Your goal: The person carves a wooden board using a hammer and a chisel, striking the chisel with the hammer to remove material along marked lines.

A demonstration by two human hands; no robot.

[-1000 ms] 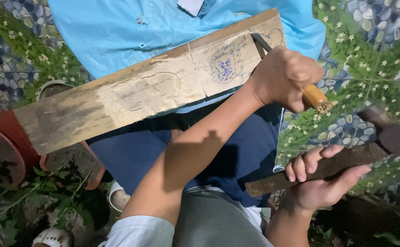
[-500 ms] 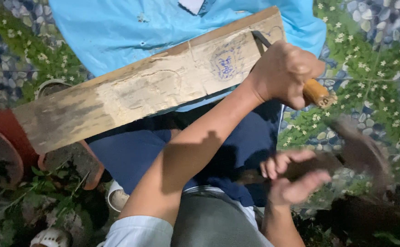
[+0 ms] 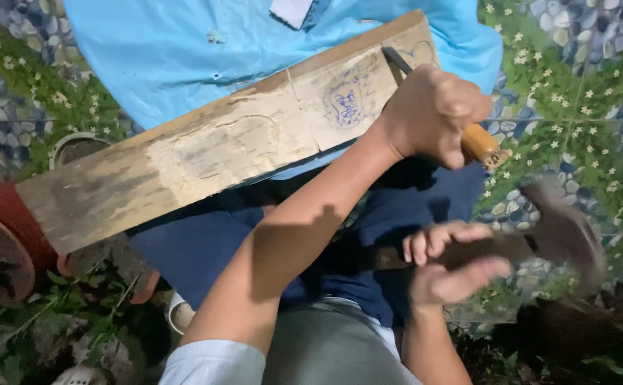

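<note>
A long weathered wooden plank lies slanted across the view, with carved outlines and a blue ink drawing near its right end. My left hand is fisted on a chisel with an orange-brown wooden handle; its dark blade rests on the plank's right end. Below it, my right hand loosely grips the dark handle of a hammer, which is blurred by motion and sits lower right of the chisel's butt.
Someone in a light blue shirt and dark blue trousers sits behind and under the plank. A red-brown pot stands at the left. Plants and a pebble-and-flower patterned floor surround us.
My right hand and the hammer have dropped lower and swung left, and now blur with motion. My left hand keeps the chisel on the plank's right end.
</note>
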